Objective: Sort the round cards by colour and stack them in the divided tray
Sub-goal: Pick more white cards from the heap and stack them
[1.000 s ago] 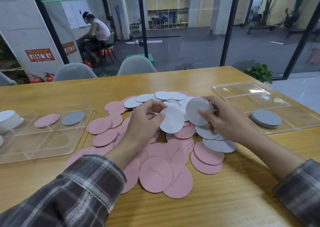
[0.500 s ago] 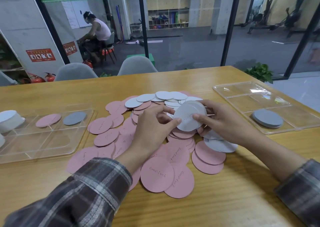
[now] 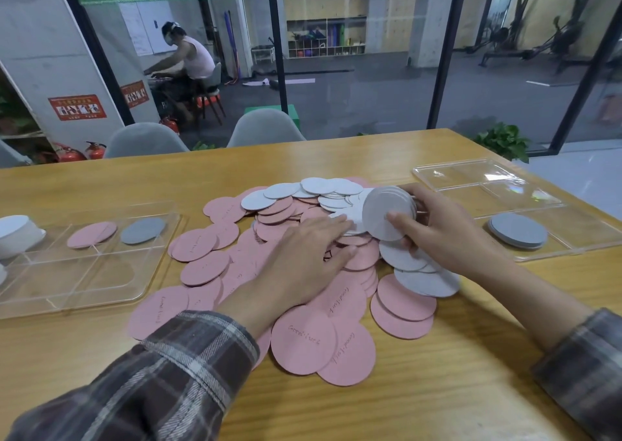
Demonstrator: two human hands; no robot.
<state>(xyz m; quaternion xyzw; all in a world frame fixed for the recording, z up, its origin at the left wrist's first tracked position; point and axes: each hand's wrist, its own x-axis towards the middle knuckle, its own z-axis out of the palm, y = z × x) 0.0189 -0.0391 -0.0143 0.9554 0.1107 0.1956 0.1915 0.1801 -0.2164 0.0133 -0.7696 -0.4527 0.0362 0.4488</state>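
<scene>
A heap of pink cards (image 3: 303, 339) and white cards (image 3: 319, 186) covers the middle of the wooden table. My right hand (image 3: 441, 235) grips a tilted stack of white cards (image 3: 380, 215) above the heap's right side. My left hand (image 3: 303, 259) lies flat on the heap with straight fingers, its fingertips touching a white card (image 3: 353, 218) beside that stack. A clear divided tray (image 3: 572, 235) at the right holds a stack of grey cards (image 3: 518, 230). Another clear divided tray (image 3: 87, 289) at the left holds one pink card (image 3: 91, 234) and one grey card (image 3: 143, 230).
A white bowl (image 3: 15, 235) stands at the far left edge beside the left tray. Two grey chairs (image 3: 266, 127) stand at the table's far side before a glass wall. A potted plant (image 3: 503, 141) sits past the far right corner. A person sits at a distance behind the glass.
My left hand has let go of a white card into the right hand's stack and dropped flat onto the heap. The right hand's stack has moved slightly right.
</scene>
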